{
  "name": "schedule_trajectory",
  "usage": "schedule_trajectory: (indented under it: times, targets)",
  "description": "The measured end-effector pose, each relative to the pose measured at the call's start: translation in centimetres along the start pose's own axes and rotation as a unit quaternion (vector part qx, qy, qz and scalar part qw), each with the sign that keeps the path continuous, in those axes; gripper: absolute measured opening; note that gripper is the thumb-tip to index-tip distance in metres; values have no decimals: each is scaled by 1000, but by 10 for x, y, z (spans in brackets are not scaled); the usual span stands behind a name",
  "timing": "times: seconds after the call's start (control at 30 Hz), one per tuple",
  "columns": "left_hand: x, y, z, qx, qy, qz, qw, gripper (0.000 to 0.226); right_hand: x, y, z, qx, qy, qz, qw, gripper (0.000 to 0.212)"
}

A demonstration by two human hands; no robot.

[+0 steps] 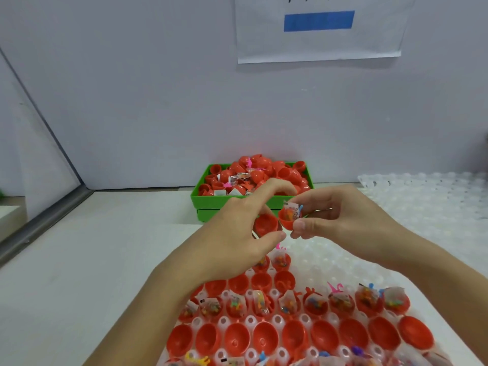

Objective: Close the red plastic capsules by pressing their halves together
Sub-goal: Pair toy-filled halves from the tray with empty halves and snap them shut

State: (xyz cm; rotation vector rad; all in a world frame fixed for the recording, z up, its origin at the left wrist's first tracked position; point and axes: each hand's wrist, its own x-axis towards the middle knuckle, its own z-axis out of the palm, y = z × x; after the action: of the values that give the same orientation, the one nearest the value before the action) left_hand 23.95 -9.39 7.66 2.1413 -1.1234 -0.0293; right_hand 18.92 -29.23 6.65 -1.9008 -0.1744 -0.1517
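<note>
Left hand (237, 228) pinches empty half (265, 224), right hand (340, 220) pinches filled half (289, 217), unjoined; tray (311, 256) rows at lower frame all open.

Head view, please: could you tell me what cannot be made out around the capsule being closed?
- Empty capsule half: partly hidden by left hand.
- Toy in filled capsule half, held by right hand: too small to identify.
- Whether the two halves are hinged: the join is hidden.
- Wall sign: text cut off by top edge.

Two bare hands (287, 231), bare forearms, no sleeves, gloves, rings or watch visible
</note>
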Motion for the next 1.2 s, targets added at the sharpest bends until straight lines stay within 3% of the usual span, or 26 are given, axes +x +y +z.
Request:
schedule_trajectory:
  times: [0.27,0.5,0.6,0.67,0.83,1.2]
  targets:
    - [0,-2,0,10,0,1,1000,27,0,2,-4,-5,-4,4,1000,20]
    - [-1,-2,-2,14,10,5,1000,30,-2,1,-8,48,-25,3,999,35]
    - [0,-1,-1,8,9,3,1000,33,-3,2,-8,79,-14,-6,997,18]
    - [0,0,0,2,12,0,1000,37,-2,2,-6,54,-8,-18,998,7]
    - [0,2,-2,-19,11,-2,1000,45,-2,2,-2,4,-4,-42,999,14]
    - [-2,0,-4,-24,14,-17,999,41,-4,2,-4,-22,-6,-63,998,26]
